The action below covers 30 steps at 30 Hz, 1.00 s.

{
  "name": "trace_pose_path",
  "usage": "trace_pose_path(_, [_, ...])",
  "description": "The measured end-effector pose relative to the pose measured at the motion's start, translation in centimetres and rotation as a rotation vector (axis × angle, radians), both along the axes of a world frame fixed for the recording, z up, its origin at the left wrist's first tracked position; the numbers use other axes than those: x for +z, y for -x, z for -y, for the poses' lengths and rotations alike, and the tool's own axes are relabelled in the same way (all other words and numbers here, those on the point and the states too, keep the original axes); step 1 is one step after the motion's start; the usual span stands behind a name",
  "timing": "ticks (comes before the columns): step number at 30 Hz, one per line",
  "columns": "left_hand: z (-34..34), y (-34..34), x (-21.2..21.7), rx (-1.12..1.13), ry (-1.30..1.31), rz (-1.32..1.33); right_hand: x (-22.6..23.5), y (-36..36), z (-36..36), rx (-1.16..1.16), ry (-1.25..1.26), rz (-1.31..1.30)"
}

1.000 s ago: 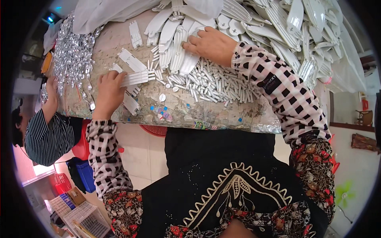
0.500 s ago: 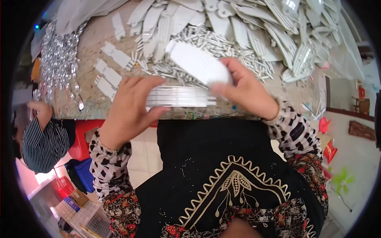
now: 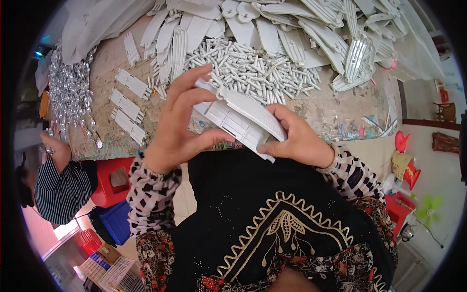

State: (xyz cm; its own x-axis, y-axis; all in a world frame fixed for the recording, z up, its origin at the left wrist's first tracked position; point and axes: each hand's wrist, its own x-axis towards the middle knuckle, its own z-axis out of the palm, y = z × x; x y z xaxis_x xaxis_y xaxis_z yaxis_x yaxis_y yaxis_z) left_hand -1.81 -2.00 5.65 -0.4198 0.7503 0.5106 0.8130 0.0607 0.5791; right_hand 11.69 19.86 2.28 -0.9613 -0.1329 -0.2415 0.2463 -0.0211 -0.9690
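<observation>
Left hand (image 3: pixel 177 121), seen in the head view, curls around the left end of a slotted flat panel (image 3: pixel 228 120) of white plastic, its thumb along the lower edge and its fingers bent over the upper corner; the index fingertip looks lifted. Right hand (image 3: pixel 304 143) grips the opposite end of a white curved ribbed panel (image 3: pixel 255 109), fingers behind, thumb in front at the lower corner, near the end of the flat panel. These two pieces are held together, tilted down toward the right, on the near side of the peg pile (image 3: pixel 258 68); how far they are joined cannot be made out.

Left of the peg pile, several loose flat panels (image 3: pixel 133 83) rest on the worktop (image 3: pixel 104 73), two of them just beside each other. Farther left of it lies a bundle of silvery strands (image 3: pixel 70 92), near a co-worker's hand (image 3: pixel 57 152) at the worktop's edge. Beyond the pegs and to their right spreads a heap of curved white panels (image 3: pixel 321 29), some overlapping. A translucent plastic sheet (image 3: pixel 97 24) covers the area beyond the pegs on the left.
</observation>
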Motion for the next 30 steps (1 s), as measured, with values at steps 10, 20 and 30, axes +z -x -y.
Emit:
trace_pose_path(10, [-2.8, -4.4, -5.3, -0.229, -0.798, 1.647, -0.2, -0.9, 0.0, 0.081, 0.211, 0.165])
trace_pose_path(20, [-2.8, -4.2, -5.0, -0.512, -0.990, 1.767, -0.8, -2.1, 0.0, -0.154, 0.381, -0.206])
trace_pose_path(30, [-4.5, -6.0, -4.0, -0.242, -0.819, 1.502, 0.2, -2.0, 0.3, 0.007, -0.409, -0.424])
